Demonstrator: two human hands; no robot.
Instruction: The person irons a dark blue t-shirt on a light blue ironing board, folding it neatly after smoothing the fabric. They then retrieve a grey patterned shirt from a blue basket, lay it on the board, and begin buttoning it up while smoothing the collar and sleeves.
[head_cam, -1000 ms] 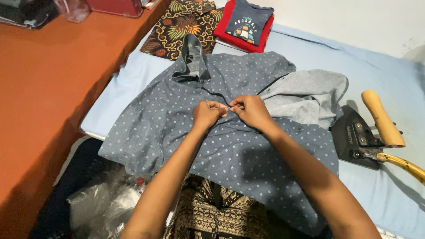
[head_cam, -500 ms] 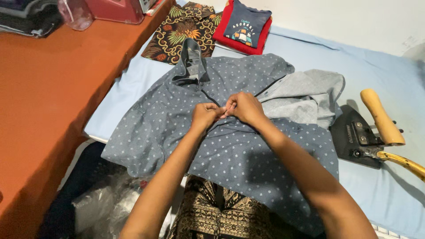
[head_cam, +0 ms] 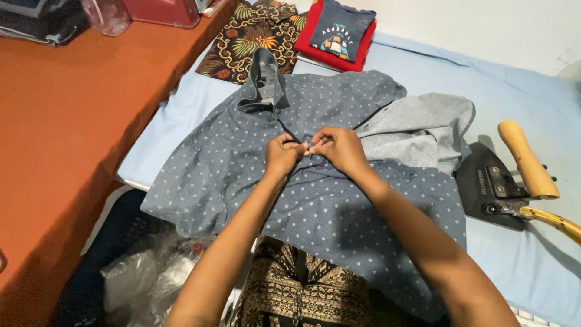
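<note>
Hands barely shifted, both sets of fingers (head_cam: pixel 295 147) still pinching dotted grey-blue shirt (head_cam: pixel 230 157) placket.

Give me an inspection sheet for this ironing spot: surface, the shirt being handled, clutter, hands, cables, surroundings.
Surface: pale blue sheet, partly covered by clothes.
Job's things: grey dotted shirt lying spread out, collar away from the person, one sleeve folded showing its lighter inside.
Clutter: black iron with wooden handle at right; folded batik cloth and red-and-navy tee at the far edge.
Hands: left hand and right hand pinch the shirt's front opening together.
Cables: nothing seen.
Surroundings: orange floor, clear plastic bag, white wall.
</note>
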